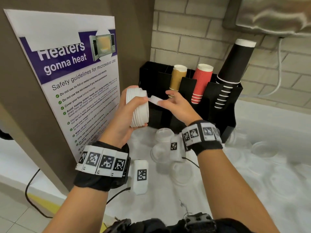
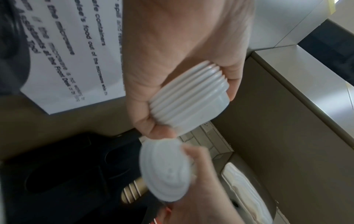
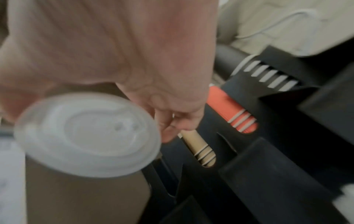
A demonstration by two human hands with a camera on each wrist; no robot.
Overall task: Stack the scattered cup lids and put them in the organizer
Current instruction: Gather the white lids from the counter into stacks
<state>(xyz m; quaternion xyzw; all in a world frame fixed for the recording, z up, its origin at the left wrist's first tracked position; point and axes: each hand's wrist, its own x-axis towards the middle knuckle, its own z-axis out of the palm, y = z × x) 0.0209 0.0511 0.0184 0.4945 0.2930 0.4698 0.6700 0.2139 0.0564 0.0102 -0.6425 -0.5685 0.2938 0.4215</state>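
My left hand (image 1: 129, 111) grips a stack of white cup lids (image 1: 138, 108), held on its side in front of the black organizer (image 1: 223, 101). In the left wrist view the lid stack (image 2: 189, 97) sits between thumb and fingers. My right hand (image 1: 170, 101) pinches a single white lid (image 1: 155, 99) right beside the stack's upper end. That single lid (image 3: 86, 134) looks blurred in the right wrist view, and it shows below the stack in the left wrist view (image 2: 166, 171). Several clear lids (image 1: 164, 133) lie scattered on the white counter below my hands.
The organizer holds a tan cup stack (image 1: 177, 78), a red cup stack (image 1: 201, 83) and a tall black cup stack (image 1: 234, 68). A microwave safety poster (image 1: 70, 78) hangs on the brown panel at left. More clear lids (image 1: 262, 148) lie to the right.
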